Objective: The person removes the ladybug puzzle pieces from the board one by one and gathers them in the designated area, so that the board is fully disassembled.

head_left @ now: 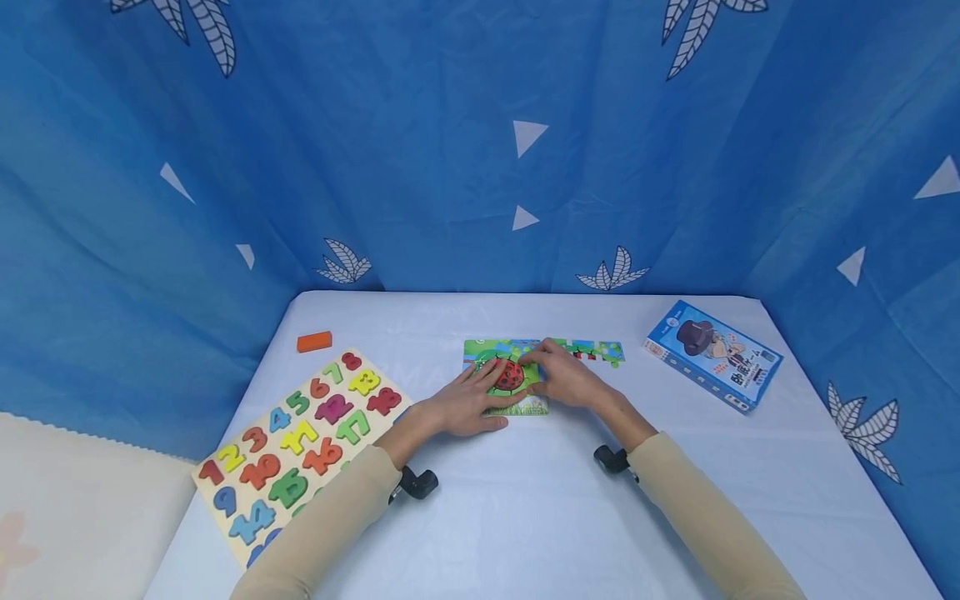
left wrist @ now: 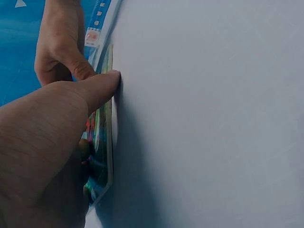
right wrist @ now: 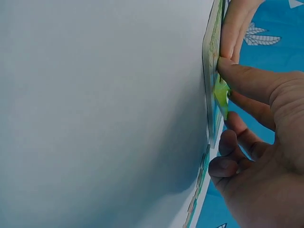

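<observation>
A jigsaw puzzle (head_left: 536, 406) with a red ladybug on a green picture lies near the middle of the table. My left hand (head_left: 467, 406) rests across its left part, fingers spread over the picture, with the thumb by the near edge. At the puzzle's right side, my right hand (head_left: 566, 377) pinches a small green puzzle piece (right wrist: 221, 96), which stands tilted against the surface in the right wrist view. Behind the right hand runs a strip of joined puzzle pieces (head_left: 609, 350), partly hidden by that hand. Fingers cover some of the ladybug picture.
A wooden number board (head_left: 247, 492) with several coloured numerals lies at the left, partly under the left sleeve. An orange block (head_left: 314, 342) sits behind it. On the right is a blue box (head_left: 716, 354). Blue curtains surround the white table (head_left: 517, 517).
</observation>
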Motion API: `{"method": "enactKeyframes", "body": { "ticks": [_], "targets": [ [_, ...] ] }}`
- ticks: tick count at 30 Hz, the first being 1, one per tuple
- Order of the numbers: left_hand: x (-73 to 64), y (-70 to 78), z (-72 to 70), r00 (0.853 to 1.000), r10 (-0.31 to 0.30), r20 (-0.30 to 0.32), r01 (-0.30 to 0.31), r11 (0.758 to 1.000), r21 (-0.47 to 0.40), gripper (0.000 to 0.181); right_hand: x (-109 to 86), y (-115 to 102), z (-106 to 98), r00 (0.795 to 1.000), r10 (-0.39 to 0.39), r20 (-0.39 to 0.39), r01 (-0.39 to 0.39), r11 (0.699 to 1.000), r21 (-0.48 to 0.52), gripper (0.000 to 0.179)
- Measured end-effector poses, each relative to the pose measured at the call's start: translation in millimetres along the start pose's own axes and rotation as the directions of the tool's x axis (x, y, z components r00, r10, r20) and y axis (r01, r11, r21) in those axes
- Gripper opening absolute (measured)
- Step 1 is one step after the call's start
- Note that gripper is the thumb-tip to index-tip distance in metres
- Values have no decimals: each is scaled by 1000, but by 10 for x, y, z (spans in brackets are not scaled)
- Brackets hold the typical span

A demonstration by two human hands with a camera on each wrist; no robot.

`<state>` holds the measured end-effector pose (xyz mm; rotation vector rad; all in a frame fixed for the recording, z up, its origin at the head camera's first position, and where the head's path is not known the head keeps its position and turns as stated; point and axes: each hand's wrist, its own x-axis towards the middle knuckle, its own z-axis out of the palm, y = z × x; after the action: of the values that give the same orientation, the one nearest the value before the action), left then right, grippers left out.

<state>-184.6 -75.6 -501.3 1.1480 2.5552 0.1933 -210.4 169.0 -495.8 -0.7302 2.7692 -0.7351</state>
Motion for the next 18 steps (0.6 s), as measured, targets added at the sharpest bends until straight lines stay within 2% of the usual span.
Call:
{"method": "enactKeyframes", "body": {
  "ticks": [4,9,18],
  "targets": [
    [-2,0,3,1000,1,4,-1,1000,-3,57,-31,35,9,999,26,-24,-24,997,75,42],
    [0,-9,14,1000,4,3,-4,1000,-9,57,-48,106,31,999,7,-54,2,988,157,35],
    [-5,-7,8,1000,5,-3,-5,1000,-23,57,-63,115,69,997,42,-71,-23,969,247,34]
  ]
}}
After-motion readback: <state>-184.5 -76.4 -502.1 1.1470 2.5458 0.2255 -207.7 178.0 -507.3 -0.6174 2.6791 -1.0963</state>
